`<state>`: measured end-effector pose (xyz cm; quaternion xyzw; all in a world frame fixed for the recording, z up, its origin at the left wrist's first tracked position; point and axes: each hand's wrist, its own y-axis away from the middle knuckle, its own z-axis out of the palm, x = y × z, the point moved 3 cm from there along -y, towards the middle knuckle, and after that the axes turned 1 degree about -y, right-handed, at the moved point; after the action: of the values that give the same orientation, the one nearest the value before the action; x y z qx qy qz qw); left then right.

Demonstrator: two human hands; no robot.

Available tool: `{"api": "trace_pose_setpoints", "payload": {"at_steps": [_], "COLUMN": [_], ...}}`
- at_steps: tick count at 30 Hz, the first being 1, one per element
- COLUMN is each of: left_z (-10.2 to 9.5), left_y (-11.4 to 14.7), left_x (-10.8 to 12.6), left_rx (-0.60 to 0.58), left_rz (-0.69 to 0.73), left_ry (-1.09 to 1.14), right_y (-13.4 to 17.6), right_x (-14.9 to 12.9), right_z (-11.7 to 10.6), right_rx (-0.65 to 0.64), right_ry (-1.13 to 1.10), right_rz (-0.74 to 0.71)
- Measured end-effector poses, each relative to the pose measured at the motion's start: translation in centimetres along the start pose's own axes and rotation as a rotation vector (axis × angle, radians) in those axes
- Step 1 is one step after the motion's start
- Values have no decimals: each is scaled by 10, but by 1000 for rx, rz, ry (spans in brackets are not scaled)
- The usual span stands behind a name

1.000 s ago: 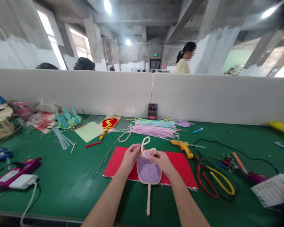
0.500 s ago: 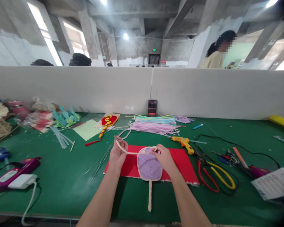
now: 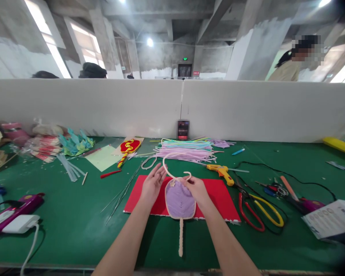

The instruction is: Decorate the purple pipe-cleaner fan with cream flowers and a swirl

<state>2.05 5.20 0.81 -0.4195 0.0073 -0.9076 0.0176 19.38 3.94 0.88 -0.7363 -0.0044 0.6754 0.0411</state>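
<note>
A small lilac hand fan with a cream fuzzy border and a cream handle lies over the front of a red board. My right hand is closed in a pinch at the fan's top right edge, on a cream pipe cleaner. The pipe cleaner's long end curves up and over to the left, and a short hooked end shows above my fingers. My left hand is open, palm turned up and fingers spread, beside the curved strip. Whether its fingertips touch the strip, I cannot tell.
Behind the board lies a pile of pastel pipe cleaners. A yellow glue gun and red-and-yellow-handled pliers lie on the right. Thin wires and a red-and-yellow fan are left. A white partition borders the table's back.
My left hand has let go of the pipe cleaner and moved slightly right; the strip has sprung into an upward curve. My right hand keeps its pinch. A person in the background moved right.
</note>
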Motion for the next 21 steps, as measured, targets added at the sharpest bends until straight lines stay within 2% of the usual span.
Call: {"api": "trace_pose_setpoints", "payload": {"at_steps": [3,7,12,21], "left_z": [7,6,3,10], "left_y": [5,6,4,8], "left_x": [-12,-16,-15,-8], "left_rx": [-97,-127,-124,-133], "left_rz": [-99,-36,6,72], "left_ry": [-230,-445,-542,-662], "right_y": [-1,0,2,4], "right_x": [2,5,5,1], "right_z": [1,0,2,7], "right_rx": [-21,-64,-131,-171], "right_ry": [-78,-148,-197,-374], "right_rz": [36,75,109,126]}}
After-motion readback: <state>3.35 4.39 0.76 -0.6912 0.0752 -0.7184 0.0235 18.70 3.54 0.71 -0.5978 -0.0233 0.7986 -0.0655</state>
